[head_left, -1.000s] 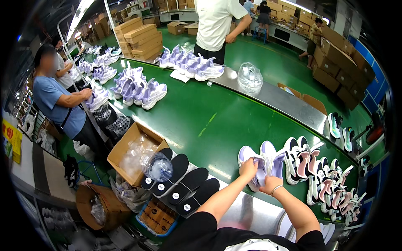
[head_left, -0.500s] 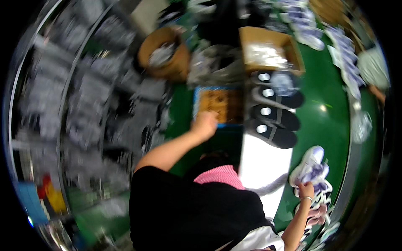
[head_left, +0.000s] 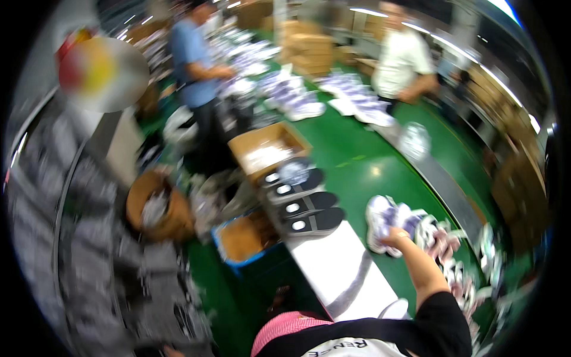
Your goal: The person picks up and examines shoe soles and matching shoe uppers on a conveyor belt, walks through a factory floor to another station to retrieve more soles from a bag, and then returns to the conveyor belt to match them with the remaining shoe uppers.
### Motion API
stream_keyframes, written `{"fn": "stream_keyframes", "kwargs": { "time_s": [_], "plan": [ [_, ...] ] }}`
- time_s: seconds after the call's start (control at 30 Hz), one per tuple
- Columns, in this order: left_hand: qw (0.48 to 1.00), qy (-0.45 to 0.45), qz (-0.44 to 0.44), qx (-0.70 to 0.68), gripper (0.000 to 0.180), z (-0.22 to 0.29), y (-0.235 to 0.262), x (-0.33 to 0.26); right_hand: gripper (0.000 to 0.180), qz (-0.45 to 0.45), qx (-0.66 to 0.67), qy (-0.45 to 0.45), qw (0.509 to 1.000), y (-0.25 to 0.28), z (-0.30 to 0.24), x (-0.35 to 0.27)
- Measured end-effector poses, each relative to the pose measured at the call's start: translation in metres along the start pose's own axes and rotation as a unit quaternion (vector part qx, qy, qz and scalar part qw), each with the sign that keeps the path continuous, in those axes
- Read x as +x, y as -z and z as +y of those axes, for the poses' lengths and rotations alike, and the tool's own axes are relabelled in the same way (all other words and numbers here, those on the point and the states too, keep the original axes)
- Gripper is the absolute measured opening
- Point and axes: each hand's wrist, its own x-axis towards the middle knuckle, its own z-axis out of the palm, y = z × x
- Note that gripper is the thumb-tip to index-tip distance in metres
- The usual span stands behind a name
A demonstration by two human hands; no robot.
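Observation:
My right hand (head_left: 394, 237) reaches over the green table (head_left: 351, 178) and grips a white and purple sneaker (head_left: 376, 215) at its near side; motion blur softens the fingers. Right behind it more sneakers (head_left: 410, 219) line up along the table's near right part, some purple, others pink. To the left of that hand, several black insoles (head_left: 315, 221) with white round marks lie in a row on a white strip (head_left: 333, 256). A clear plastic-wrapped bundle (head_left: 293, 172) rests on the farthest insoles. My left hand does not show; only a skin-coloured sliver appears at the lower left edge.
A cardboard box (head_left: 247, 144) stands beyond the insoles. Left of the strip sit a blue-rimmed crate (head_left: 238, 271) and a brown drum (head_left: 172, 217). Racks of grey items (head_left: 89, 256) fill the left. Two people (head_left: 193, 71) (head_left: 405, 59) stand across the far side, near rows of sneakers (head_left: 294, 98).
The view has swung upward and turned, so the two people now show. My left hand has gone from over the crate and out of sight. The right hand stays at the sneaker.

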Motion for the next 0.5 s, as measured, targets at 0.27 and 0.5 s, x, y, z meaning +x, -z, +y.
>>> {"fn": "stream_keyframes", "kwargs": {
  "time_s": [0.27, 0.5],
  "plan": [
    [0.904, -0.141, -0.348, 0.205, 0.029, 0.105, 0.056, -0.011, 0.054, -0.119, 0.042, -0.072, 0.989, 0.023, -0.007, -0.035],
    [0.626, -0.565, -0.503, -0.190, 0.025, 0.374, 0.137, -0.231, 0.059, -0.124, 0.051, -0.084, 0.987, 0.038, 0.000, -0.033]
  ]
}}
